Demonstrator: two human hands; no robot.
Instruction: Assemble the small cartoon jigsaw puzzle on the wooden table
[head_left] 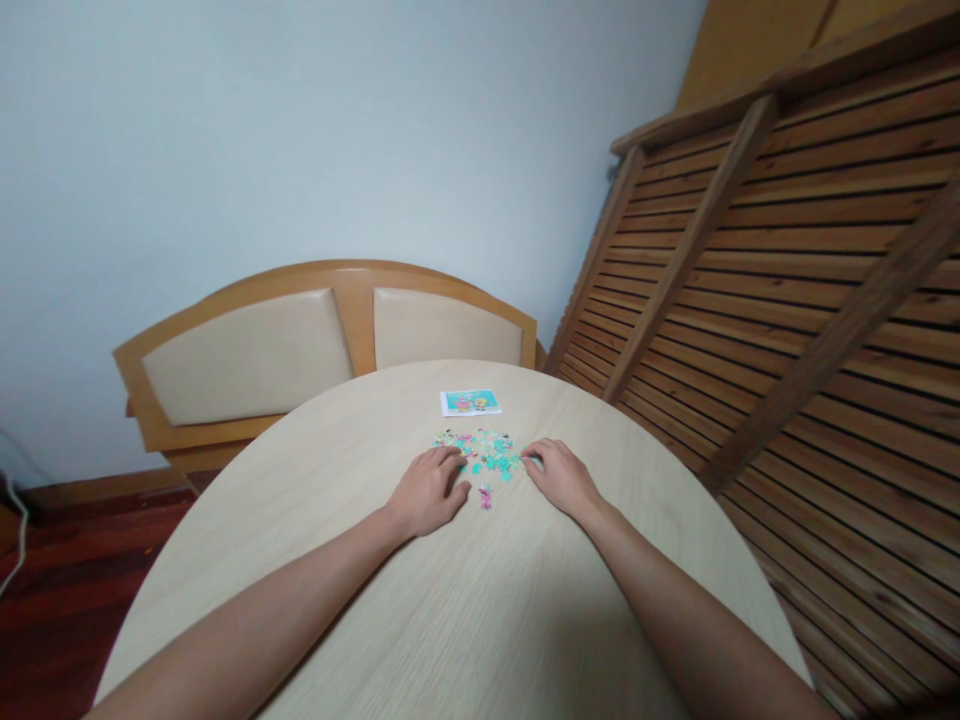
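A loose pile of small jigsaw puzzle pieces (491, 450), mostly turquoise with some pink and yellow, lies on the round table (360, 620). Closer to me, a few pink pieces (485, 497) sit together as a small cluster. My left hand (431, 490) rests at the pile's left side, thumb and fingers apart, the thumb pointing at the pink cluster. At the right edge of the pile is my right hand (559, 475), its fingers curled and thumb and index tips close together. Whatever is between those tips is too small to make out.
Beyond the pile lies a picture card (471, 403) with cartoon figures on turquoise. A padded wooden headboard (352, 310) stands behind the table against the wall. Wooden slats (750, 300) lean along the right side. A white cable (19, 520) hangs at far left.
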